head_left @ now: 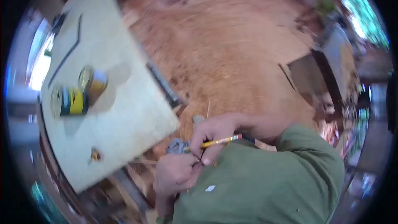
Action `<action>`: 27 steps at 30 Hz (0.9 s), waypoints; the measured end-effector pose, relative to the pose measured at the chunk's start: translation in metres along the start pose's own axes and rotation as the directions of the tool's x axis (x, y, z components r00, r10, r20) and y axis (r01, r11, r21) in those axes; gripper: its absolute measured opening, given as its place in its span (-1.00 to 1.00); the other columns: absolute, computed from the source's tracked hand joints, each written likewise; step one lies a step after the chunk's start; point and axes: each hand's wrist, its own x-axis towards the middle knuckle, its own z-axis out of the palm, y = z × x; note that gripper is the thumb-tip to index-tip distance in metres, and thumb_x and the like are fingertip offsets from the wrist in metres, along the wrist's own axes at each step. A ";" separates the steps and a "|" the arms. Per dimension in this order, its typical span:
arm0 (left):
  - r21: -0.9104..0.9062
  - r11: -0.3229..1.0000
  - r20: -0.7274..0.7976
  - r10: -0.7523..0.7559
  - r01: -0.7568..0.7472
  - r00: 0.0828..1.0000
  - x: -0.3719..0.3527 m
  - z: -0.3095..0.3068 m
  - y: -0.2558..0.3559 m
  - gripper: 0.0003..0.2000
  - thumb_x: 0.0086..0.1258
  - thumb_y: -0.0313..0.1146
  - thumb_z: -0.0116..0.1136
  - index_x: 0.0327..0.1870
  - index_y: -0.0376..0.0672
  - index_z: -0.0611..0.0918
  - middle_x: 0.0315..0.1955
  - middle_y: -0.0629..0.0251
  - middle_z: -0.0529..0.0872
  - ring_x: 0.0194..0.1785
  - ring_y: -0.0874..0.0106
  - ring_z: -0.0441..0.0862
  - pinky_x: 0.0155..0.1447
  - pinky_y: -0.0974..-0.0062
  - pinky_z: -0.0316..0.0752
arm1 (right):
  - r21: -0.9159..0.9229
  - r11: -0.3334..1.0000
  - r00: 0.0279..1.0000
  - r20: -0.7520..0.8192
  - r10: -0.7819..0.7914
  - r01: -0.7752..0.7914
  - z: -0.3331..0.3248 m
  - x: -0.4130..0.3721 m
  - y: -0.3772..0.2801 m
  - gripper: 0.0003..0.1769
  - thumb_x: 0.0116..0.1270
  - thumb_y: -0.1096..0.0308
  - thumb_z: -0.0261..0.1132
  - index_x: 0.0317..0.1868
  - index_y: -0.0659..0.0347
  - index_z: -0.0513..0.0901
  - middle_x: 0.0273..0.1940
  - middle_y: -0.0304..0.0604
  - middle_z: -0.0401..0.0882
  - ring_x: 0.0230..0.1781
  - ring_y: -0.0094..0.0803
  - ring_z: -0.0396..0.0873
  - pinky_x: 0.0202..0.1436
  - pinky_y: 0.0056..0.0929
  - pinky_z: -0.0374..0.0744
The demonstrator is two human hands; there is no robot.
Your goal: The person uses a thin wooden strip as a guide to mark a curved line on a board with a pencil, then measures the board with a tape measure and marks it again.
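My hands meet close in front of my green shirt. A yellow pencil with a reddish end lies across my right hand, caught among its bent fingers. My left hand is closed, its fingertips pressed together against those of the right. Something small and dark shows between the fingertips, too blurred to name. Just beyond the hands is a crumpled grey thing, perhaps cloth.
To the left stands a pale tabletop bearing a yellow-and-dark can, a second can, a dark bent strip and a small brownish piece. Reddish-brown ground stretches ahead. Another person is blurred at upper right.
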 end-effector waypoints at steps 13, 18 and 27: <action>-0.239 0.749 -0.318 0.542 -0.618 0.778 0.039 0.024 -0.032 -0.84 0.12 -0.64 0.28 -0.52 -0.25 0.51 -0.37 0.12 0.69 -0.45 0.19 0.60 -0.40 0.26 0.47 | -0.647 0.468 -0.351 -0.312 -0.883 -0.602 0.160 0.035 0.057 -0.73 0.33 0.49 0.47 -0.01 0.16 0.63 -0.24 -0.21 0.62 -0.33 -0.40 0.57 -0.29 -0.36 0.55; -0.468 0.883 -0.566 -0.272 -0.031 0.778 0.035 -0.077 -0.122 -0.80 0.64 -0.53 -0.05 -0.12 -0.38 0.67 -0.18 0.27 0.74 -0.20 0.52 0.60 -0.13 0.56 0.48 | -0.542 0.590 -0.687 -0.032 -0.726 -0.599 0.260 -0.060 0.065 -0.76 0.44 0.36 0.41 0.04 0.13 0.58 -0.16 -0.19 0.62 -0.25 -0.50 0.58 -0.09 -0.49 0.59; -0.234 0.942 -0.661 0.028 -0.241 0.750 -0.065 -0.056 -0.099 -0.80 0.44 -0.70 0.21 0.03 -0.38 0.69 -0.03 0.16 0.76 0.01 0.46 0.68 0.15 0.52 0.57 | -0.058 0.774 -0.557 -0.661 -0.503 -0.630 0.232 -0.032 0.132 -0.57 0.50 0.45 0.27 0.33 0.31 0.48 0.21 0.00 0.60 0.19 -0.35 0.54 0.23 -0.35 0.52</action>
